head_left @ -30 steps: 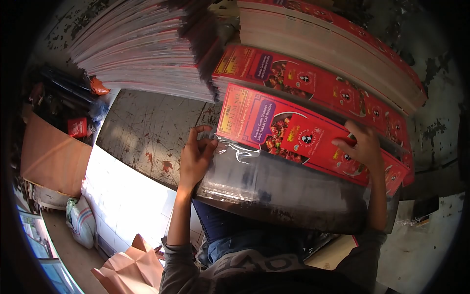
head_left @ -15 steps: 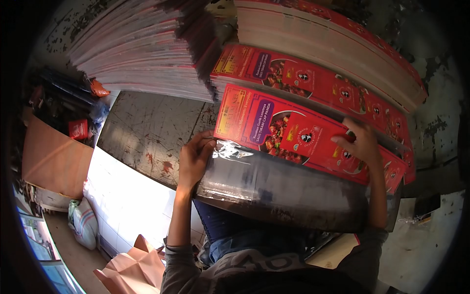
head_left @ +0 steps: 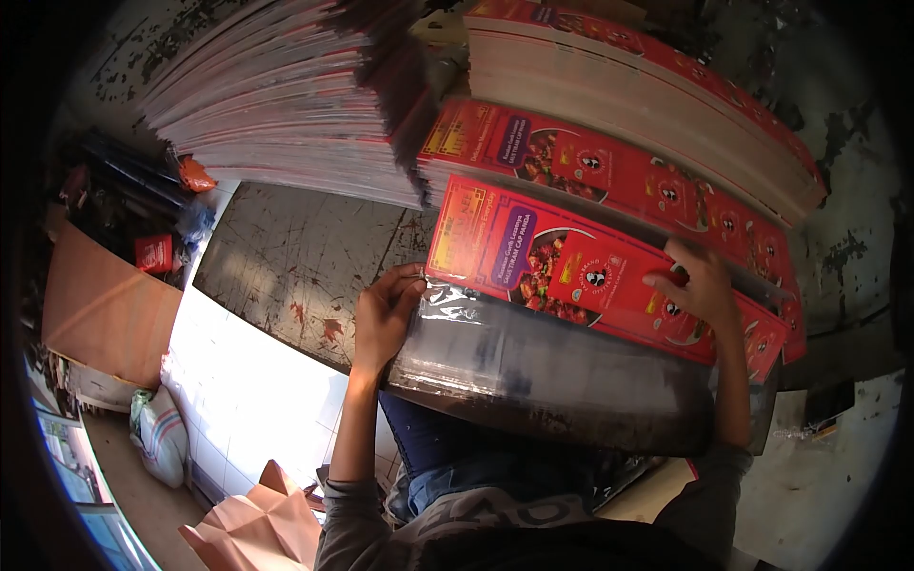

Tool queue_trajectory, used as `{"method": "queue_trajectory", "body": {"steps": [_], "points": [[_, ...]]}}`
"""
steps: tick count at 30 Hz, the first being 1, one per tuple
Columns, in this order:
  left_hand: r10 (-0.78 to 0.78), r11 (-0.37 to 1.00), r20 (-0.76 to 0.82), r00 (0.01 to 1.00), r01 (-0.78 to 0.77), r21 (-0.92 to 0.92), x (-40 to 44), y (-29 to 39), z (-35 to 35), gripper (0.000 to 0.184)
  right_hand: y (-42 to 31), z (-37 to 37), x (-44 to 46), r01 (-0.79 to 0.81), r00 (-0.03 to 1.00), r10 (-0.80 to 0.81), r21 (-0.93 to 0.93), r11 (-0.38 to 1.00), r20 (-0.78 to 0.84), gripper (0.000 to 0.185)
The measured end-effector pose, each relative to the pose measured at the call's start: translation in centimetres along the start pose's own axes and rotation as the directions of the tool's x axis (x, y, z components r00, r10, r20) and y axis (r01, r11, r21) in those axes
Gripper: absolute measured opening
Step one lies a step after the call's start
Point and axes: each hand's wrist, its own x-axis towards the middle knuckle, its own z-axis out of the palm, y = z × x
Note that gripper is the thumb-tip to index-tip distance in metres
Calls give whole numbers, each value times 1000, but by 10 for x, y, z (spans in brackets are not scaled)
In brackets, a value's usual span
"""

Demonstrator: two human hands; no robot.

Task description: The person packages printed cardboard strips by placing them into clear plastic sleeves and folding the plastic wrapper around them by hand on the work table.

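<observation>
A long red printed card strip (head_left: pixel 581 276) with food pictures lies slantwise in front of me, its lower edge along a stack of clear plastic sleeves (head_left: pixel 543 366). My left hand (head_left: pixel 388 309) pinches the sleeve's upper left corner, beside the left end of the strip. Toward the other end, my right hand (head_left: pixel 703 290) grips the strip, thumb on its printed face and fingertips over the upper edge. Whether part of the strip is inside the plastic, I cannot tell. Just behind lies a low stack of the same red strips (head_left: pixel 619 181).
A tall fanned pile of sleeved strips (head_left: pixel 276 105) stands at the back left. Another high stack of strips (head_left: pixel 628 95) is at the back right. The scratched metal tabletop (head_left: pixel 295 257) shows on the left. Brown paper (head_left: pixel 257 523) and a white sack (head_left: pixel 162 438) lie below.
The view has shifted slightly, so everything sits a little lower. My left fingers have drawn together more tightly at the sleeve corner. My right hand keeps its place on the strip.
</observation>
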Motion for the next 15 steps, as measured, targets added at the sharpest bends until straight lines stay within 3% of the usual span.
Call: {"method": "queue_trajectory", "body": {"steps": [11,15], "points": [[-2,999,33,999,1,33,0,2,-1,25,-1,6,-2,45,999,-44,-10,999,23,40],[38,987,28,999,-42,158,2,5,0,26,-2,8,-2,79,997,-78,-27,997,19,42]]}}
